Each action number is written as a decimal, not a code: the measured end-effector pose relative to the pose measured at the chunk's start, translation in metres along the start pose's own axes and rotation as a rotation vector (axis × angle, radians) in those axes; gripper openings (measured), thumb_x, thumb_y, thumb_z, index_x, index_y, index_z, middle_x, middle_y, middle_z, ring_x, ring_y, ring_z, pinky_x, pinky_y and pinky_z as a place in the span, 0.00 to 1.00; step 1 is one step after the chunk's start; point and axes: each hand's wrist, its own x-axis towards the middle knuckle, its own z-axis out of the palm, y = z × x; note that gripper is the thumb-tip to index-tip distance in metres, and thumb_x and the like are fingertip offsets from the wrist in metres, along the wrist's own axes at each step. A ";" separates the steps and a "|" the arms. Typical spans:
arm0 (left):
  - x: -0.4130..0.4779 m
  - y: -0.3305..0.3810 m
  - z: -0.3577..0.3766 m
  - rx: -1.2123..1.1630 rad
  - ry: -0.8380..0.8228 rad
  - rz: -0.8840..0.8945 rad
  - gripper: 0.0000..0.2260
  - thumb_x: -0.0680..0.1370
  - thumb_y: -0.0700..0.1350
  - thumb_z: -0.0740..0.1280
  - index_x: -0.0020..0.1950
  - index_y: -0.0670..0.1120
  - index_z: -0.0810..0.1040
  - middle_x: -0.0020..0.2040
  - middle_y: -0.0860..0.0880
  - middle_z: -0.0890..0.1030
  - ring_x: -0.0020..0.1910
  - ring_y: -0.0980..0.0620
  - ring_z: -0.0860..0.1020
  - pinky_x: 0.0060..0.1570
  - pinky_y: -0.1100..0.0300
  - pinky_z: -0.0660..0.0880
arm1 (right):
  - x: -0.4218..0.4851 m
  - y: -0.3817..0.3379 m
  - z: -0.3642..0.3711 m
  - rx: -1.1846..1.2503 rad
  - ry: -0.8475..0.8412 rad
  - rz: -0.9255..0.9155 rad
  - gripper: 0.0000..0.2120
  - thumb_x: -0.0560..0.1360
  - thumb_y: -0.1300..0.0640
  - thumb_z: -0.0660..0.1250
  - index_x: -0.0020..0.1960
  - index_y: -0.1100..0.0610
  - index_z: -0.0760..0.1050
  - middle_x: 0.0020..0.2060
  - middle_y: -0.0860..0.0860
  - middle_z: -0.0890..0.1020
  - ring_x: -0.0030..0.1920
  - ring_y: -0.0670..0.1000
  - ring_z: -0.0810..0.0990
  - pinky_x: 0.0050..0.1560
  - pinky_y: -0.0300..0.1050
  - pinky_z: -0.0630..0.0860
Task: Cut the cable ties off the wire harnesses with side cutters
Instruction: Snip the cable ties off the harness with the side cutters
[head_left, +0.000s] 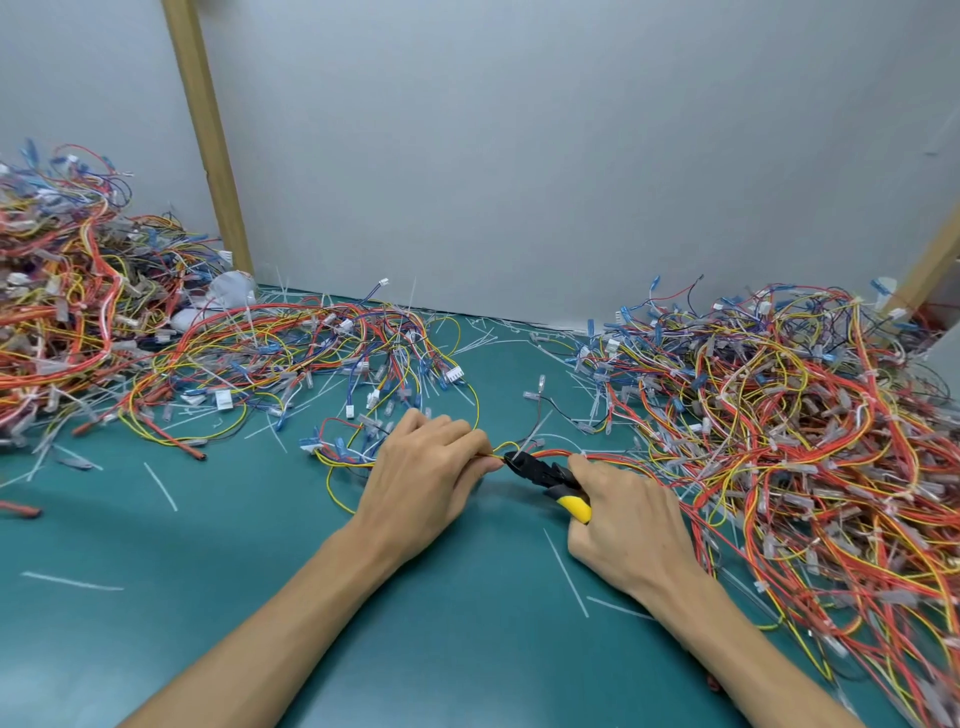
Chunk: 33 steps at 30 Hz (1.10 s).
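My left hand (421, 478) pinches a thin harness of yellow and red wires (511, 448) at the middle of the green table. My right hand (623, 519) grips the yellow-and-black side cutters (550, 478). The black jaws point left and sit at the wires just beside my left fingertips, where a pale cable tie (534, 435) sticks up from the bundle. Whether the jaws are closed on the tie I cannot tell. The harness runs on to the right into the big heap.
A large heap of red, yellow and blue harnesses (810, 431) fills the right side. Another heap (78, 312) lies at the left and back left. Cut white ties (161, 486) are scattered over the green mat (234, 545). A grey wall stands behind.
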 end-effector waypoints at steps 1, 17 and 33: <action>0.000 0.000 0.000 -0.001 0.001 0.001 0.09 0.78 0.51 0.67 0.41 0.48 0.79 0.36 0.54 0.77 0.35 0.50 0.73 0.41 0.55 0.67 | 0.000 0.000 0.000 -0.003 -0.003 0.001 0.07 0.67 0.53 0.61 0.44 0.51 0.65 0.33 0.49 0.74 0.37 0.59 0.74 0.31 0.48 0.62; -0.001 0.004 -0.004 -0.087 -0.107 -0.115 0.09 0.79 0.52 0.66 0.42 0.49 0.76 0.37 0.55 0.79 0.31 0.48 0.70 0.38 0.57 0.67 | 0.001 0.001 0.002 -0.023 0.004 0.017 0.07 0.65 0.53 0.59 0.43 0.50 0.64 0.31 0.48 0.70 0.34 0.58 0.69 0.31 0.48 0.59; -0.003 -0.001 0.002 -0.105 -0.307 -0.115 0.12 0.82 0.51 0.53 0.44 0.51 0.72 0.36 0.53 0.79 0.37 0.46 0.72 0.47 0.57 0.66 | -0.001 0.001 0.005 -0.020 0.028 0.053 0.08 0.65 0.52 0.59 0.43 0.50 0.63 0.31 0.48 0.69 0.33 0.57 0.69 0.30 0.47 0.58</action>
